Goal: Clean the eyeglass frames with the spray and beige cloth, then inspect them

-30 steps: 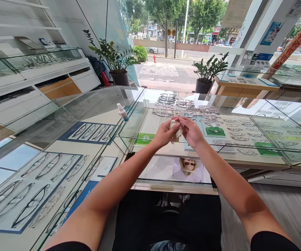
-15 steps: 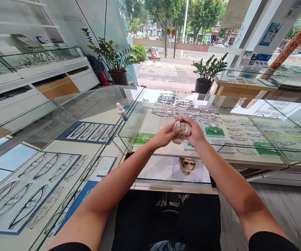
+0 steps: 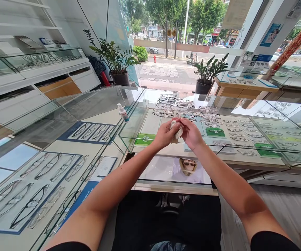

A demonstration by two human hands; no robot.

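Note:
Above the glass counter, a bunched beige cloth (image 3: 176, 134) lies between my two hands. My left hand (image 3: 163, 135) is closed on it, with the thumb pressed across its front. My right hand (image 3: 192, 135) meets it from the other side, fingers bent and their tips pinching at the cloth's upper edge. Whether anything is wrapped inside the folds cannot be seen. Just beyond the hands, rows of eyeglasses (image 3: 184, 104) rest on the counter.
A white spray bottle (image 3: 123, 113) stands on the glass to the left. Trays of eyeglasses (image 3: 45, 165) fill the left showcase, and more frames (image 3: 235, 134) lie to the right. A sunglasses picture (image 3: 188, 170) sits in front of me. Potted plants (image 3: 204, 85) stand beyond the counter.
The cloth shows smaller and more bunched, mostly in my left hand. My right hand has turned and slid slightly back from it, showing more of its palm side.

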